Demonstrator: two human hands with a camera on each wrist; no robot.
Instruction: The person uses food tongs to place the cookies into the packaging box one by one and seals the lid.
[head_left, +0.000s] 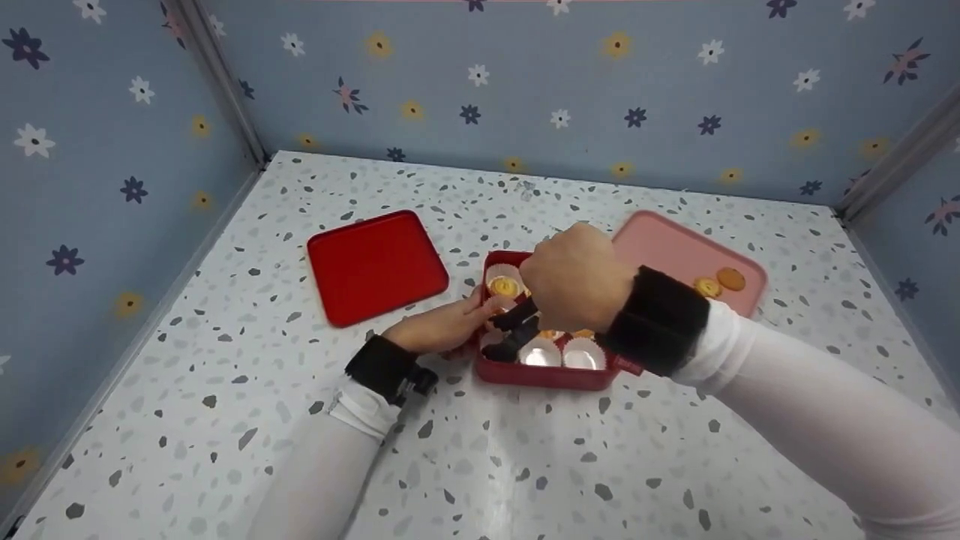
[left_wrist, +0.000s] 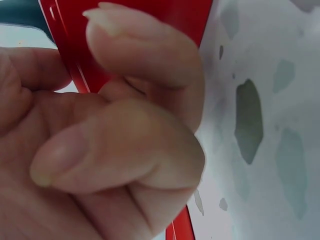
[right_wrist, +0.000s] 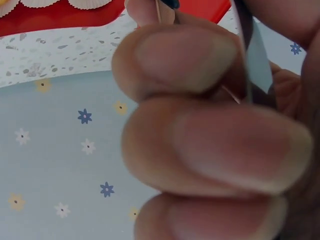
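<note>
While the left hand (head_left: 442, 328) has its grip clamped on the left side of a red box (head_left: 544, 376) just below the centre of the frame, the right hand (head_left: 577, 277) grips dark tongs (head_left: 516, 343) whose ends reach over the box's left part. White paper cups (head_left: 583, 355) line the box's near side; one toward its far left corner holds a yellow cookie (head_left: 504, 286). Beyond, a red tray (head_left: 379, 270) lies left of centre, a pink tray (head_left: 660, 244) with two round cookies (head_left: 730, 279) right of centre.
</note>
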